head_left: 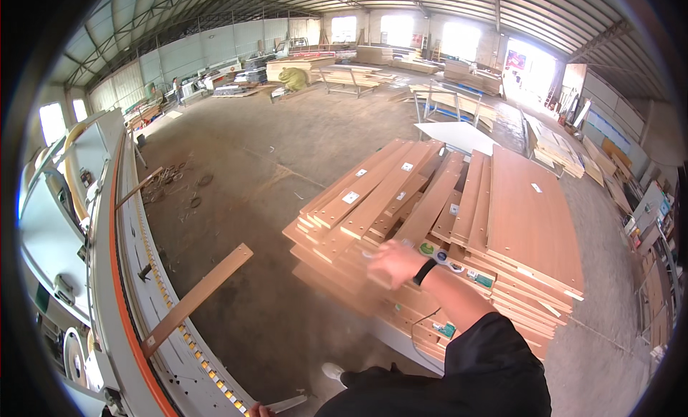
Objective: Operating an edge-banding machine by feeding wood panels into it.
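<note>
My right hand (395, 264), a black band on its wrist, reaches over the near left part of a stack of reddish-brown wooden boards (534, 209). Motion smears its bent fingers, and the board ends (337, 282) beside and below it are blurred too. Whether it grips a board cannot be made out. Just right of the wrist lies a white object with green and dark blue round parts (438, 253). Only a few fingers of my left hand (259, 410) show at the bottom edge, near the machine bed and a pale strip (288, 403); what they hold is hidden.
On the left runs a long machine bed (154, 291) with an orange edge and a yellow-marked scale. A narrow wooden board (204, 295) juts from it over the concrete floor. A thin cable (413, 334) hangs at the stack's near side. More board piles (344, 77) stand farther back.
</note>
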A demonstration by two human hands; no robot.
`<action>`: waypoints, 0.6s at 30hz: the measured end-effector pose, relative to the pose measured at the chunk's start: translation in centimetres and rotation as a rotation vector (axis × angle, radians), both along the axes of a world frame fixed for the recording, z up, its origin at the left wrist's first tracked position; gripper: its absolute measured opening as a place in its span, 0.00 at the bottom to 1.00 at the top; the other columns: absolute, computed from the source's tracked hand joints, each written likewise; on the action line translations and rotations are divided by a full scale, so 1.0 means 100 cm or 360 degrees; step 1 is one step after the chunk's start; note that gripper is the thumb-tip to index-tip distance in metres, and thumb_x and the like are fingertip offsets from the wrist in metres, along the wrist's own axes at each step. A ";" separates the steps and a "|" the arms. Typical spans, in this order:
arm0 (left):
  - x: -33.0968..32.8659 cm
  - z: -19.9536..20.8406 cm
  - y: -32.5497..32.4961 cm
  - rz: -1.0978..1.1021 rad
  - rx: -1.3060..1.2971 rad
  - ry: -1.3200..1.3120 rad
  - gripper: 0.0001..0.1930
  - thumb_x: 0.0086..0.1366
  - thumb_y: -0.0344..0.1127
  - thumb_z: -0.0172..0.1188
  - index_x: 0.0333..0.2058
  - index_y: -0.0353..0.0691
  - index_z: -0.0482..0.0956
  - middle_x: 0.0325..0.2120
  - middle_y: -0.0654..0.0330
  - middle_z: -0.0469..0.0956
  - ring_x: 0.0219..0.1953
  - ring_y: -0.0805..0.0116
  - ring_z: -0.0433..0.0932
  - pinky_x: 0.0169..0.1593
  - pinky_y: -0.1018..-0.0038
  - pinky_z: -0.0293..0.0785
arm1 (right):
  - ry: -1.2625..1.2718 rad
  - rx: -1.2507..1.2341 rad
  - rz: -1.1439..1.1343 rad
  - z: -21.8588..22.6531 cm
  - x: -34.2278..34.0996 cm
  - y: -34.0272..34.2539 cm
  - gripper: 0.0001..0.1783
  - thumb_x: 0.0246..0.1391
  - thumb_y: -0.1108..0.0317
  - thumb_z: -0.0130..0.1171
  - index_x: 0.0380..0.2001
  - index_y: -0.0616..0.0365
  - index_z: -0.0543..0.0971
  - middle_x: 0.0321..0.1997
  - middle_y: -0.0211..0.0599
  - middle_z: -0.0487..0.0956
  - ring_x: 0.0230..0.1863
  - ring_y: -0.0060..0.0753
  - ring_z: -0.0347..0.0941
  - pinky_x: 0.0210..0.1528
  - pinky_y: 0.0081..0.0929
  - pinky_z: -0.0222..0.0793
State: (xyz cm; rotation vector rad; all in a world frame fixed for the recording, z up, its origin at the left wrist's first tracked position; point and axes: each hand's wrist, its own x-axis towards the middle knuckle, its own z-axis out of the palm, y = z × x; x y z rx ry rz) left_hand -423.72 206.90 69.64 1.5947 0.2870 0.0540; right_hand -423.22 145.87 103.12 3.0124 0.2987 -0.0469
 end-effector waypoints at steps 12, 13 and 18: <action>-0.009 0.171 -0.138 -0.0919 -0.1011 0.0080 0.23 0.77 0.50 0.56 0.53 0.33 0.77 0.45 0.53 0.84 0.42 0.60 0.86 0.42 0.64 0.86 | -0.0142 0.0886 0.0919 -0.076 0.037 0.257 0.38 0.32 0.44 0.75 0.45 0.54 0.78 0.39 0.40 0.79 0.42 0.47 0.78 0.42 0.45 0.74; -0.009 0.169 -0.131 -0.0870 -0.0975 0.0126 0.20 0.75 0.47 0.58 0.51 0.33 0.77 0.44 0.53 0.84 0.42 0.59 0.86 0.40 0.64 0.86 | -0.0140 0.0920 0.0975 -0.078 0.037 0.271 0.38 0.32 0.42 0.75 0.44 0.54 0.78 0.39 0.40 0.79 0.41 0.47 0.78 0.41 0.44 0.74; -0.037 0.172 -0.086 -0.0157 -0.1105 0.0056 0.13 0.68 0.36 0.60 0.46 0.33 0.78 0.35 0.57 0.82 0.32 0.63 0.82 0.31 0.68 0.80 | -0.0030 0.1074 0.1060 -0.070 0.040 0.271 0.27 0.33 0.53 0.74 0.38 0.52 0.78 0.35 0.42 0.81 0.40 0.54 0.80 0.39 0.51 0.76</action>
